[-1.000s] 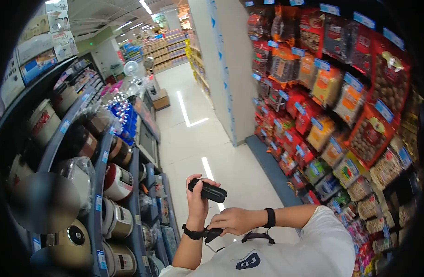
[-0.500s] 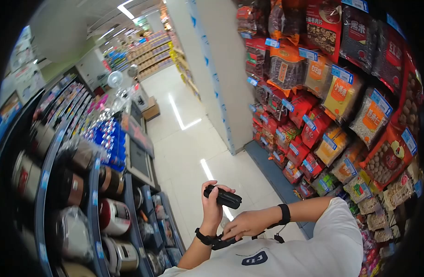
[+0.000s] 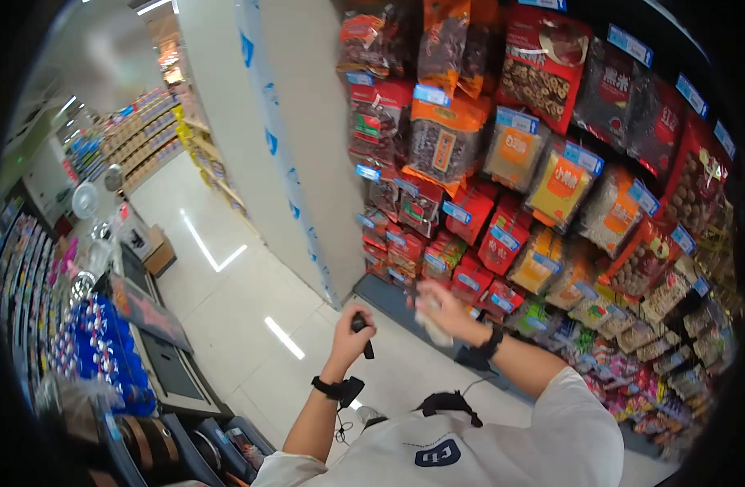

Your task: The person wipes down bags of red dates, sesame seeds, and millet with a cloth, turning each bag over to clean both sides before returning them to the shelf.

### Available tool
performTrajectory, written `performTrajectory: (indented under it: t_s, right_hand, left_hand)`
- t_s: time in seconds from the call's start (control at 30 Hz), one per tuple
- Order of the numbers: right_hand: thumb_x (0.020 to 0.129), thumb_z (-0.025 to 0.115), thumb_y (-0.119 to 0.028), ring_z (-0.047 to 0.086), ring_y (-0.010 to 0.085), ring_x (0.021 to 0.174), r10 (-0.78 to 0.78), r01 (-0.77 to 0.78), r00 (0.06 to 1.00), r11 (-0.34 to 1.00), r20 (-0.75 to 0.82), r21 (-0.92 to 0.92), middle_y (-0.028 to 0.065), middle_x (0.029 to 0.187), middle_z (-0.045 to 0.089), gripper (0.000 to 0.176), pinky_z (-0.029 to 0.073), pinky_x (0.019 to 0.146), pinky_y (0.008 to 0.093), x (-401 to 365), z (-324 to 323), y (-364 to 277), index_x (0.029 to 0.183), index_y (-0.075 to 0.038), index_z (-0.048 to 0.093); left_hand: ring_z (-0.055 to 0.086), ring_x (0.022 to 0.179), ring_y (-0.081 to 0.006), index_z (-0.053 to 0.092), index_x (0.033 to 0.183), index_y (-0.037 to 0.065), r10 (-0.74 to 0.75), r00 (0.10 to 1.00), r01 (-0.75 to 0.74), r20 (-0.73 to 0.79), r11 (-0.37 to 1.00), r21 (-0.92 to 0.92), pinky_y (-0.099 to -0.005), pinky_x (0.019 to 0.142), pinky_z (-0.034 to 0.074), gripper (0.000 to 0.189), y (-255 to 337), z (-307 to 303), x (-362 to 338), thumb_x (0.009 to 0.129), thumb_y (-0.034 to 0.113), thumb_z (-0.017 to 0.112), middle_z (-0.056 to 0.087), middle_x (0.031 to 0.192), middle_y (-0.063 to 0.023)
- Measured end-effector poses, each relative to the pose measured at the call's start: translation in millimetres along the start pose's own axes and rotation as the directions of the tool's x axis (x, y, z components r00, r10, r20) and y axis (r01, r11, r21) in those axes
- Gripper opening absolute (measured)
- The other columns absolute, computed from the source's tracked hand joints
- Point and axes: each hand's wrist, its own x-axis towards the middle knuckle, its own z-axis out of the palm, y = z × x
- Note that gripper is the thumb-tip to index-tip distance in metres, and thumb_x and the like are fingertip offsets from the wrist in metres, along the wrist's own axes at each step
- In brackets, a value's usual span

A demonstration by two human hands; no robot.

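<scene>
My left hand (image 3: 350,334) is wrapped round a short black cylindrical object (image 3: 368,351), held upright in front of my body. Its rounded top shows beside the thumb, and its lower end sticks out under the fingers. To the right, my right hand (image 3: 450,315) is stretched forward, smeared by motion. It overlaps the foot of the packet display in this view. A pale blurred patch shows along its underside, and I cannot tell whether it is something held. Red packets (image 3: 472,277) hang just beyond the right hand. Black bands (image 3: 330,388) circle both wrists.
Hanging bags of grains and dried goods (image 3: 559,185) fill the right side, with blue price tags. A pale pillar (image 3: 307,122) stands beside them, above a dark shelf base (image 3: 381,300). Blue-capped goods (image 3: 109,349) and a low cabinet (image 3: 170,357) line the left of the tiled aisle (image 3: 226,304).
My view has turned right, toward the packets. The right hand has left the left wrist and reached out rightward. My left hand has tilted the black object from nearly level to upright.
</scene>
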Motion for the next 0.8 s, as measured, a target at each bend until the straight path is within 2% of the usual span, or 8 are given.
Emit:
performTrajectory:
  t_s: [0.03, 0.07, 0.13, 0.27, 0.33, 0.4, 0.57, 0.8]
  right_hand:
    - [0.1, 0.061, -0.031, 0.062, 0.0103, 0.089, -0.143, 0.145, 0.988, 0.989, -0.049, 0.037, 0.0026, 0.103, 0.065, 0.036, 0.052, 0.073, 0.0289, 30.6, -10.5, 27.3, 0.126, -0.007, 0.05]
    - [0.101, 0.059, -0.034, 0.061, 0.0101, 0.083, 0.02, 0.0, 0.992, 0.987, -0.127, 0.159, 0.0024, 0.101, 0.066, 0.034, 0.052, 0.067, 0.0277, 42.3, -8.3, 3.4, 0.123, -0.009, 0.052]
    - [0.101, 0.058, -0.039, 0.06, 0.0091, 0.075, 0.075, 0.031, 0.949, 0.945, -0.308, 0.326, 0.0012, 0.093, 0.064, 0.033, 0.049, 0.061, 0.026, 75.8, -4.0, -7.2, 0.116, -0.01, 0.056]
    - [0.1, 0.057, -0.041, 0.061, 0.0144, 0.064, 0.127, 0.04, 0.893, 0.933, -0.433, 0.357, 0.0038, 0.084, 0.062, 0.034, 0.05, 0.053, 0.0299, 125.3, 2.9, -10.6, 0.108, -0.009, 0.056]
    - [0.101, 0.057, -0.041, 0.06, 0.0137, 0.065, 0.174, 0.01, 0.878, 0.925, -0.447, 0.38, 0.0035, 0.084, 0.063, 0.035, 0.049, 0.055, 0.0284, 149.0, 12.2, -4.7, 0.107, -0.007, 0.057]
    - [0.1, 0.057, -0.042, 0.06, 0.0134, 0.064, 0.194, -0.01, 0.896, 0.908, -0.399, 0.42, 0.0035, 0.084, 0.064, 0.036, 0.049, 0.055, 0.0283, 170.5, 19.3, -1.2, 0.106, -0.007, 0.057]
    - [0.1, 0.058, -0.043, 0.06, 0.0127, 0.066, 0.249, -0.113, 0.96, 0.766, -0.13, 0.633, 0.0044, 0.089, 0.066, 0.035, 0.05, 0.055, 0.0273, 232.9, 35.8, -4.0, 0.107, -0.009, 0.057]
    - [0.1, 0.057, -0.043, 0.059, 0.0116, 0.067, 0.232, -0.192, 0.972, 0.749, 0.02, 0.634, 0.0036, 0.096, 0.068, 0.035, 0.049, 0.054, 0.026, 295.1, 43.9, -46.0, 0.115, -0.01, 0.056]
  left_hand:
    - [0.06, 0.079, -0.0146, 0.058, 0.097, 0.006, 0.113, 0.988, -0.132, 0.103, 0.97, 0.205, -0.0266, 0.07, 0.048, 0.023, -7.9, 2.1, 9.2, 0.077, -0.006, 0.063, 0.058, 0.086, -0.0043]
    - [0.058, 0.079, -0.014, 0.059, 0.093, 0.005, 0.196, 0.953, -0.274, 0.232, 0.883, 0.38, -0.0262, 0.07, 0.047, 0.018, -11.0, 5.9, 19.0, 0.079, -0.006, 0.063, 0.057, 0.086, -0.0039]
    - [0.057, 0.08, -0.0142, 0.059, 0.089, 0.002, 0.136, 0.938, -0.254, 0.319, 0.897, 0.362, -0.0259, 0.072, 0.045, 0.011, 0.9, 27.0, 33.6, 0.082, -0.003, 0.066, 0.058, 0.088, -0.0038]
    - [0.061, 0.092, -0.0271, 0.066, 0.118, 0.004, 0.139, 0.847, -0.355, 0.513, 0.866, 0.351, -0.0334, 0.083, 0.049, 0.037, 37.0, 46.4, 62.1, 0.084, 0.012, 0.076, 0.062, 0.104, -0.0121]
    - [0.061, 0.096, -0.0214, 0.062, 0.131, 0.006, 0.184, 0.807, -0.418, 0.561, 0.849, 0.322, -0.0306, 0.086, 0.048, 0.046, 31.5, 39.5, 78.2, 0.087, 0.009, 0.073, 0.06, 0.116, -0.0095]
    - [0.063, 0.105, -0.0294, 0.063, 0.125, 0.004, 0.111, 0.783, -0.357, 0.611, 0.886, 0.296, -0.0342, 0.095, 0.048, 0.043, 31.5, 30.5, 94.1, 0.085, 0.012, 0.075, 0.063, 0.115, -0.013]
    - [0.063, 0.107, -0.0276, 0.063, 0.122, 0.004, 0.07, 0.819, -0.27, 0.57, 0.923, 0.275, -0.035, 0.096, 0.048, 0.044, 23.8, -10.1, 145.6, 0.081, 0.01, 0.078, 0.065, 0.116, -0.0116]
    - [0.065, 0.107, -0.0251, 0.069, 0.117, 0.002, 0.082, 0.802, -0.332, 0.592, 0.884, 0.328, -0.0346, 0.096, 0.048, 0.044, 42.4, -45.4, 217.3, 0.075, 0.009, 0.082, 0.07, 0.114, -0.0114]
